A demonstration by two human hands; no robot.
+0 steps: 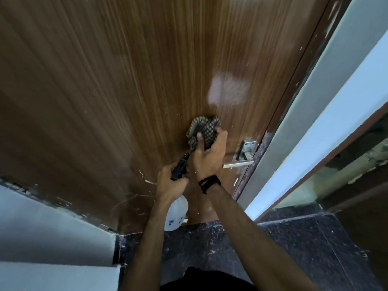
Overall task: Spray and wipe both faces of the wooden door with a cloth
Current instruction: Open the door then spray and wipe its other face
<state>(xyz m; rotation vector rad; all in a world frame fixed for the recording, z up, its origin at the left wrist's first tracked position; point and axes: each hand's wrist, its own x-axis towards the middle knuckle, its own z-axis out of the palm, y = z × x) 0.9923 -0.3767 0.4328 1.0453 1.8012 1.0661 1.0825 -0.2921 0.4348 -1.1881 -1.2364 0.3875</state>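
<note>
Where the wooden door (117,85) fills most of the head view, its brown grained face carries a pale glossy patch above the work area and white scuffs and flecks lower down. Bunched checked cloth (202,132) is pressed against the door face just left of the metal lever handle (238,164). Right hand (210,156) grips the cloth, fingers curled into its folds; a black band (210,182) sits on that wrist. Left hand (171,183), lower and to the left, is clenched round the black trigger head of a spray bottle (175,214), whose translucent white body hangs below the fist, close to the door; the nozzle appears to point up toward the cloth, though the view is dim. Door frame (294,114) and pale wall (346,97) run along the right. Dark speckled floor (294,248) lies beneath, and a pale wall section (52,238) stands at lower left
</note>
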